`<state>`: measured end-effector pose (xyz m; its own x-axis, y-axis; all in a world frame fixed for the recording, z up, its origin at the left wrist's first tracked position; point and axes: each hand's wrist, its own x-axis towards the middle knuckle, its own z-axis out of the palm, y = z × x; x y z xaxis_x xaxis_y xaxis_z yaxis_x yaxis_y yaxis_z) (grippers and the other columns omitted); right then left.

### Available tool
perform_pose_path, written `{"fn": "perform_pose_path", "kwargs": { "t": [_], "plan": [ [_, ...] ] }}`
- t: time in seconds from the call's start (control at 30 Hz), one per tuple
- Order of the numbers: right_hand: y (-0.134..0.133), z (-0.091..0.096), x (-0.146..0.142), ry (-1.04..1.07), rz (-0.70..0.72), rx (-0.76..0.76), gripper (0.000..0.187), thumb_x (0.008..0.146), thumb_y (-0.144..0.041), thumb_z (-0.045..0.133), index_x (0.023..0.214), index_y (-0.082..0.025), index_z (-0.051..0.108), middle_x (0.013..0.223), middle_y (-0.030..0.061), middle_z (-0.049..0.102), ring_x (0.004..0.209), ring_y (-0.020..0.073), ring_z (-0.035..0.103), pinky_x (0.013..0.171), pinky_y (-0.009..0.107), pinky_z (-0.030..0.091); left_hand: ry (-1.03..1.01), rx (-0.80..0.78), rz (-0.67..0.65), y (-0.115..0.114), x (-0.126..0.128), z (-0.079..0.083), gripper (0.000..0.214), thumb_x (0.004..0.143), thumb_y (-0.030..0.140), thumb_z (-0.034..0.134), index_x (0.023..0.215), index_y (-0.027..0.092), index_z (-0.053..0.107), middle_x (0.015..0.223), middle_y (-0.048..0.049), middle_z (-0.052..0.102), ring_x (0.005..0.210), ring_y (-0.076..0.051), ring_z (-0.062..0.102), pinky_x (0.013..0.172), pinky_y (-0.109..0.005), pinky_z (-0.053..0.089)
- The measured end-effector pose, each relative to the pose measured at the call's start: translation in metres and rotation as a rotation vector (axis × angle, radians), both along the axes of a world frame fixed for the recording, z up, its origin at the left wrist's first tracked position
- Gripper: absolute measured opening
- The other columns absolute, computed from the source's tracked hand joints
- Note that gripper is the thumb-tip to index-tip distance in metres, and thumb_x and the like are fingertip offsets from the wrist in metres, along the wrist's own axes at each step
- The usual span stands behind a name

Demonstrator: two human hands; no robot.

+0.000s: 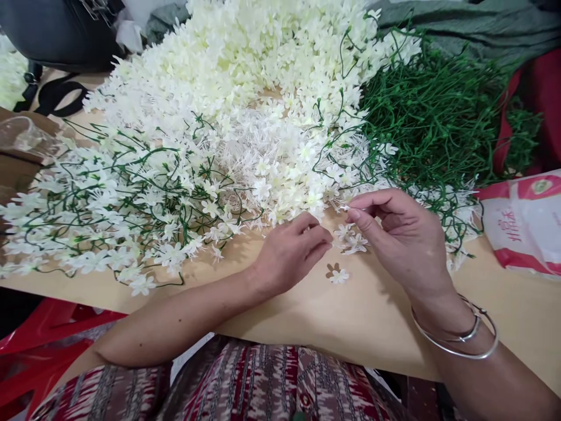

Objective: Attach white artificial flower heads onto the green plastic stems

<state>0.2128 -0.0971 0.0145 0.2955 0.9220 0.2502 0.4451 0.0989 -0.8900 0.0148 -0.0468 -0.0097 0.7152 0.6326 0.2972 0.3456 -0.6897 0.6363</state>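
Observation:
My right hand (397, 240) pinches a small white flower piece (344, 208) between thumb and forefinger, its other fingers curled. Left of it, my left hand (294, 250) is closed with the fingers bent toward the thumb; what they hold, if anything, is hidden. Between and below the hands, loose white artificial petals (350, 240) lie on the tabletop, and a single white blossom (338, 275) sits nearer to me. Just beyond my fingers is a heap of white stamen pieces (248, 143) mixed with blossoms.
Finished-looking white flowers on green stems (127, 199) spread at the left. A large pile of cream petals (245, 47) fills the back. Bare green stems (433, 111) are heaped at the right, beside a red and white bag (526, 222). A black bag (61, 35) stands back left.

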Motion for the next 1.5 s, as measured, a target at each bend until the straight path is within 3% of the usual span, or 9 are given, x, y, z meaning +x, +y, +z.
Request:
{"fn": "perform_pose_path", "kwargs": {
  "t": [0.1, 0.2, 0.3, 0.53, 0.93, 1.07, 1.2, 1.37, 1.5],
  "plan": [
    [-0.001, 0.004, -0.003, 0.03, 0.002, 0.067, 0.005, 0.094, -0.026, 0.077, 0.092, -0.03, 0.075, 0.093, 0.0024, 0.076, 0.087, 0.0223, 0.069, 0.076, 0.04, 0.053, -0.236, -0.22, 0.179, 0.009, -0.001, 0.007, 0.013, 0.102, 0.031, 0.068, 0.098, 0.019, 0.071, 0.087, -0.0018, 0.066, 0.074, -0.012, 0.06, 0.067, -0.023, 0.048],
    [-0.002, 0.007, -0.008, 0.087, 0.037, 0.128, 0.01, 0.092, -0.021, 0.078, 0.091, -0.03, 0.075, 0.096, 0.0025, 0.076, 0.094, 0.0224, 0.07, 0.081, 0.04, 0.054, -0.332, -0.46, 0.345, 0.015, -0.003, 0.013, 0.021, 0.098, 0.04, 0.073, 0.093, 0.019, 0.071, 0.061, 0.006, 0.047, 0.054, -0.009, 0.039, 0.053, -0.023, 0.032],
    [-0.004, 0.005, -0.015, 0.128, 0.082, 0.109, 0.011, 0.091, -0.018, 0.079, 0.09, -0.028, 0.074, 0.099, 0.0022, 0.074, 0.099, 0.0217, 0.07, 0.089, 0.041, 0.054, -0.382, -0.579, 0.365, 0.014, -0.002, 0.015, 0.024, 0.095, 0.042, 0.076, 0.09, 0.019, 0.072, 0.058, 0.0062, 0.047, 0.051, -0.008, 0.034, 0.049, -0.023, 0.026],
    [-0.004, 0.001, -0.025, 0.218, 0.056, -0.047, 0.011, 0.09, -0.019, 0.077, 0.084, -0.026, 0.072, 0.103, 0.0032, 0.075, 0.102, 0.0216, 0.07, 0.09, 0.042, 0.052, -0.45, -0.518, 0.252, 0.008, 0.002, 0.014, 0.017, 0.096, 0.034, 0.076, 0.09, 0.018, 0.072, 0.091, -0.0016, 0.078, 0.05, -0.004, 0.034, 0.047, -0.02, 0.028],
    [-0.003, -0.001, -0.03, 0.333, 0.061, -0.006, 0.013, 0.088, -0.014, 0.075, 0.082, -0.025, 0.072, 0.099, 0.0037, 0.077, 0.098, 0.0204, 0.073, 0.093, 0.042, 0.057, -0.372, -0.139, 0.095, 0.01, 0.0, 0.011, 0.008, 0.101, 0.027, 0.072, 0.098, 0.019, 0.073, 0.088, -0.0017, 0.079, 0.057, -0.006, 0.051, 0.057, -0.02, 0.043],
    [-0.001, -0.002, -0.027, 0.348, 0.036, 0.086, 0.014, 0.086, -0.012, 0.077, 0.083, -0.025, 0.073, 0.091, 0.0014, 0.075, 0.09, 0.0189, 0.072, 0.085, 0.039, 0.058, -0.403, -0.271, 0.113, 0.012, -0.003, 0.014, 0.016, 0.101, 0.034, 0.071, 0.102, 0.019, 0.075, 0.093, -0.0041, 0.078, 0.058, -0.007, 0.049, 0.057, -0.022, 0.043],
    [0.001, -0.003, -0.018, 0.386, 0.003, 0.083, 0.016, 0.086, -0.016, 0.081, 0.082, -0.027, 0.07, 0.092, 0.0, 0.074, 0.089, 0.0181, 0.071, 0.081, 0.036, 0.058, -0.424, -0.553, 0.129, 0.015, -0.01, 0.021, 0.031, 0.109, 0.028, 0.05, 0.133, 0.023, 0.069, 0.113, -0.0063, 0.076, 0.06, -0.007, 0.048, 0.056, -0.022, 0.042],
    [0.004, -0.01, -0.01, 0.478, 0.008, 0.049, 0.019, 0.085, -0.025, 0.086, 0.081, -0.028, 0.067, 0.095, -0.0005, 0.072, 0.087, 0.0173, 0.068, 0.077, 0.033, 0.058, -0.366, -0.604, 0.047, 0.021, -0.016, 0.024, 0.036, 0.111, 0.027, 0.048, 0.144, 0.023, 0.062, 0.114, -0.0083, 0.077, 0.089, -0.014, 0.071, 0.087, -0.029, 0.057],
    [0.007, -0.013, -0.007, 0.563, 0.001, -0.02, 0.027, 0.081, -0.033, 0.091, 0.102, -0.031, 0.075, 0.098, -0.0005, 0.074, 0.078, 0.0144, 0.067, 0.071, 0.03, 0.058, -0.479, -0.642, 0.076, 0.019, -0.013, 0.024, 0.032, 0.111, 0.035, 0.055, 0.141, 0.024, 0.055, 0.129, -0.0108, 0.07, 0.107, -0.017, 0.078, 0.101, -0.033, 0.06]
  ]
}}
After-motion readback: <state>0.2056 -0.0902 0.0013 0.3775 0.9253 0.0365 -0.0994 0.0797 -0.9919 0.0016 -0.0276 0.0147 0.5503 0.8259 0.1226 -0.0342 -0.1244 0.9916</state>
